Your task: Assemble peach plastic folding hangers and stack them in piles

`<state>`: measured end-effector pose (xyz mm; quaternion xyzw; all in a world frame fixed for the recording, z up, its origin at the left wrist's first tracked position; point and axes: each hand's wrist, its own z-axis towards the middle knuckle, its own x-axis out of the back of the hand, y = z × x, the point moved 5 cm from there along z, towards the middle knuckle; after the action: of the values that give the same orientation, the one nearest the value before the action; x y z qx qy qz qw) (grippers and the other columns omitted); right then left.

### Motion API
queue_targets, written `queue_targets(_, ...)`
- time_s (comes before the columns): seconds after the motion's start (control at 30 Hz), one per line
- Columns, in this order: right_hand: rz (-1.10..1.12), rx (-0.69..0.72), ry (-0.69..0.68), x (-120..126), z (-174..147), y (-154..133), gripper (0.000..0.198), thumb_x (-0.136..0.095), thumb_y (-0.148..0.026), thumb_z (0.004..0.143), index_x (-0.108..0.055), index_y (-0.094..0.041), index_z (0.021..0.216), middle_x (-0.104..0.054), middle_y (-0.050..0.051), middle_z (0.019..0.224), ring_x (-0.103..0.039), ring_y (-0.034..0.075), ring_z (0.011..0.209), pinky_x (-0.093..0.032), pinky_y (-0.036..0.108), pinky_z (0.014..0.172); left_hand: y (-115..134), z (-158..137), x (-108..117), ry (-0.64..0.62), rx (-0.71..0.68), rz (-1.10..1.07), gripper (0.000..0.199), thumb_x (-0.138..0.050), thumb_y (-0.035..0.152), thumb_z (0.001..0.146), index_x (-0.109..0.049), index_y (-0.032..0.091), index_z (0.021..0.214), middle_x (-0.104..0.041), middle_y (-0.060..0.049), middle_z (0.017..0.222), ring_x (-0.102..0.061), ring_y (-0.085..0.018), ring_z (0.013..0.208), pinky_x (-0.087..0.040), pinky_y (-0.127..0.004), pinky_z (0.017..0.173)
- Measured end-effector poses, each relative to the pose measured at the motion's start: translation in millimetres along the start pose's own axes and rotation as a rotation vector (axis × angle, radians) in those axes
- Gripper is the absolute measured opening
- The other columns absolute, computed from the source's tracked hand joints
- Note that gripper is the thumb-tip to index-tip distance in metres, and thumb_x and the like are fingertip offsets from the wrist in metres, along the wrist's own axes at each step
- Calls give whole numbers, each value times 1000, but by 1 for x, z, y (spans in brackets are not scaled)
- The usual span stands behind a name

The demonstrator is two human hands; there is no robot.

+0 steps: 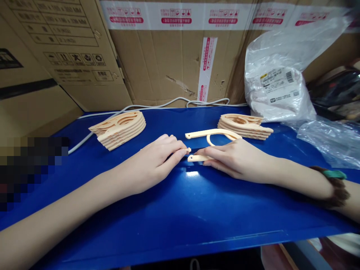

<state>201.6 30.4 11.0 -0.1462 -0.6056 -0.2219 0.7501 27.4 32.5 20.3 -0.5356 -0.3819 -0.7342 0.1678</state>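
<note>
My left hand [161, 159] is closed, its thumb and fingers pinching a beige plastic hanger part [189, 150]; only a small tip of it shows past the fingers. Opposite, my right hand [239, 159] grips a beige hanger arm [194, 158] whose flat end has a hole and points left. The two ends are close, but I cannot tell whether they touch. Behind my right hand extends another hanger arm [201, 134] with a curved loop, partly hidden by the fingers. Stacks of like pieces lie beyond each hand, one left [123, 131] and one right [242, 125].
The blue tabletop [180, 217] reflects light. A white cable [157, 105] runs along its back, against a cardboard box [168, 63]. Another carton [70, 48] stands at left. A white plastic bag [278, 86] and clear film [332, 140] lie at right.
</note>
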Motion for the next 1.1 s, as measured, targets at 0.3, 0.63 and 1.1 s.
queue_targets(0.3, 3, 1, 63, 3, 0, 0, 33, -36, -35, 104, -60, -19, 120, -75, 5, 94, -69, 15, 70, -43, 24, 61, 2, -2, -5, -98, 68, 20, 34, -23, 41, 104, -45, 23, 84, -56, 3, 75, -54, -17, 69, -40, -33, 68)
queue_targets(0.63, -48, 70, 177, 10, 1, -15, 29, -38, -32, 104, -61, -19, 116, -76, 2, 93, -69, 13, 68, -40, 24, 56, 10, -4, -9, -117, -11, 265, 29, -38, 43, 101, -38, 24, 79, -52, 4, 61, -55, -19, 55, -26, -28, 51)
queue_targets(1.1, 8, 27, 116, 10, 1, -12, 30, -36, -33, 104, -59, -19, 118, -73, 1, 84, -69, 13, 66, -40, 24, 56, 8, -3, -8, -14, 5, 541, 34, -39, 44, 101, -47, 21, 78, -60, 2, 57, -62, -19, 52, -25, -25, 47)
